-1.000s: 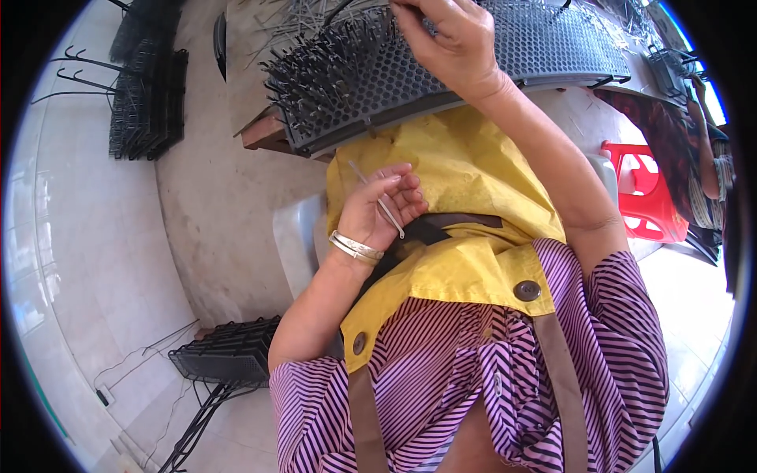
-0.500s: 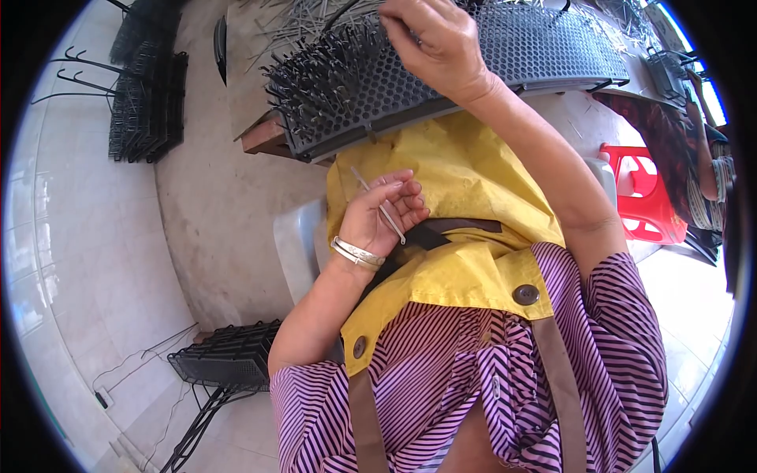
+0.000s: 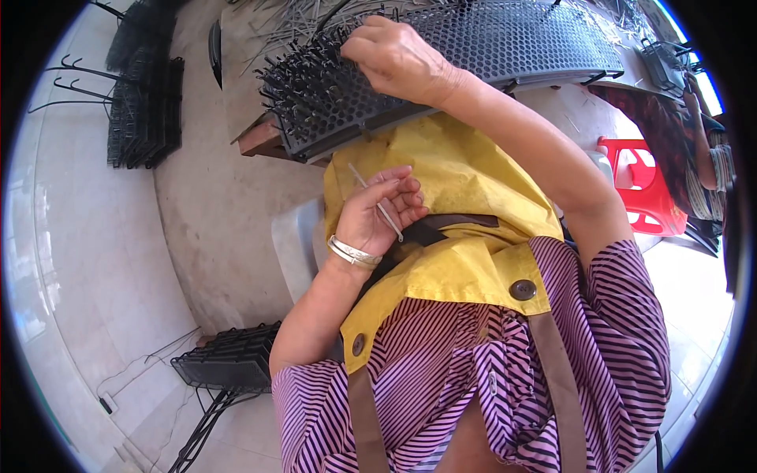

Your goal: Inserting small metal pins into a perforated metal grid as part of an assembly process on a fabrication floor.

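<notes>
My left hand (image 3: pixel 377 211), with a silver bangle at the wrist, rests over the yellow apron (image 3: pixel 457 197) on my lap and pinches a thin metal pin (image 3: pixel 376 202). My right hand (image 3: pixel 398 61) reaches up and forward onto a black perforated tray (image 3: pixel 505 39), fingers curled at its near left part where several pins (image 3: pixel 303 87) stand in the holes. Whether the right fingers hold a pin is hidden.
Stacked black wire racks (image 3: pixel 142 110) stand on the floor at the upper left and another black rack (image 3: pixel 229 363) lies at the lower left. A red plastic stool (image 3: pixel 643 181) is at the right, beside another person's sleeve (image 3: pixel 710 165). Loose pins lie beyond the tray.
My right hand has slid left along the tray toward the standing pins. My left hand has stayed over the apron with the pin.
</notes>
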A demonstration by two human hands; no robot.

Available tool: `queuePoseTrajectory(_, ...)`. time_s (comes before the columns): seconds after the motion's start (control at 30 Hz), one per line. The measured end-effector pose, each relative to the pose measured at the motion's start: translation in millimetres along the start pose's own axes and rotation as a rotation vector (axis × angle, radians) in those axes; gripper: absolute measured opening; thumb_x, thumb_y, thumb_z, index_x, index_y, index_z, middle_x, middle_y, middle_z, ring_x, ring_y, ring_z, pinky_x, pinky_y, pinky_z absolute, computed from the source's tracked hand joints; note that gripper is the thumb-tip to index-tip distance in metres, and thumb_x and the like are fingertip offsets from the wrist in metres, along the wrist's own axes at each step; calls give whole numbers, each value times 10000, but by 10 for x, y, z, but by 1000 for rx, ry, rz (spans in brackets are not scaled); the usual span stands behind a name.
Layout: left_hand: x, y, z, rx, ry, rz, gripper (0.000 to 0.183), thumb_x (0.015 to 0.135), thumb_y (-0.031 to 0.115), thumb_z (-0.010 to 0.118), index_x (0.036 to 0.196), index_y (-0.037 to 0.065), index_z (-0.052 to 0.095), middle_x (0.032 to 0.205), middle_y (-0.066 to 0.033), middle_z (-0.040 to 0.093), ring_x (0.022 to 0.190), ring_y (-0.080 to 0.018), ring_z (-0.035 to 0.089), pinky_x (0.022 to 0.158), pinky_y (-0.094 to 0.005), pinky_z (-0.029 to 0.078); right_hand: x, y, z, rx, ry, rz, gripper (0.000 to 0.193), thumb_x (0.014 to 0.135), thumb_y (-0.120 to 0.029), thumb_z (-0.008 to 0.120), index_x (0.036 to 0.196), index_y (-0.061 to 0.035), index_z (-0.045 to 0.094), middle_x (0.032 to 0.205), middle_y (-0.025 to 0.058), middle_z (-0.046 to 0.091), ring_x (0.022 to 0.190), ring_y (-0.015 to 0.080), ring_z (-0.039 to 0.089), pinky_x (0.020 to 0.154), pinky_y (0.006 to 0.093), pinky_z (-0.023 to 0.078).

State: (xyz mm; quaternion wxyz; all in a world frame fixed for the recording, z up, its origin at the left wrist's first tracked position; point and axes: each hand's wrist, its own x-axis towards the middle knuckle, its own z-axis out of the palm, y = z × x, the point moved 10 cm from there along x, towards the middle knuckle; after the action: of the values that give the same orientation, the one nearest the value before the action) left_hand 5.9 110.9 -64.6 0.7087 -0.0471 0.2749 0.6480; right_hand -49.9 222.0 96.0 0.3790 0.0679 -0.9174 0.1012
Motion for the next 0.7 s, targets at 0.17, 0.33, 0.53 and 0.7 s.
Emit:
queuePoseTrajectory(0.17, 11, 0, 45, -1, -77, 5, 246, 789, 64, 474, 1024, -7, 484, 853, -124, 570, 741, -219, 574, 683, -353, 496, -169, 42, -128, -45, 76, 301, 184, 668, -21, 584, 850, -16, 556, 667, 120, 554, 634, 284, 545, 572, 358, 455)
queuePoseTrajectory(0.33, -16, -29, 156, 84, -168, -22, 250, 782, 48, 454, 1020, -25, 483, 865, -142, 570, 744, -232, 575, 670, -355, 493, -530, -335, 219, 586, -253, 673, 184, 637, -105, 601, 790, -5, 574, 633, 144, 579, 614, 311, 573, 551, 359, 466)
queuePoseTrajectory(0.53, -57, -82, 287, 193, -226, -52, 272, 784, 53, 451, 1041, -35, 468, 878, -145, 567, 757, -228, 575, 682, -341, 487, -688, -279, 291, 868, -225, 844, 155, 667, -38, 609, 811, 12, 580, 644, 82, 592, 592, 122, 566, 549, 243, 453)
queuePoseTrajectory(0.7, -64, -9, 209, 226, -110, -10, 291, 800, 66, 473, 1074, -29, 452, 895, -132, 565, 763, -212, 575, 693, -331, 483, -586, 328, -313, 570, 149, 924, 168, 706, -49, 643, 858, -6, 588, 707, 19, 610, 647, 48, 554, 581, 184, 456)
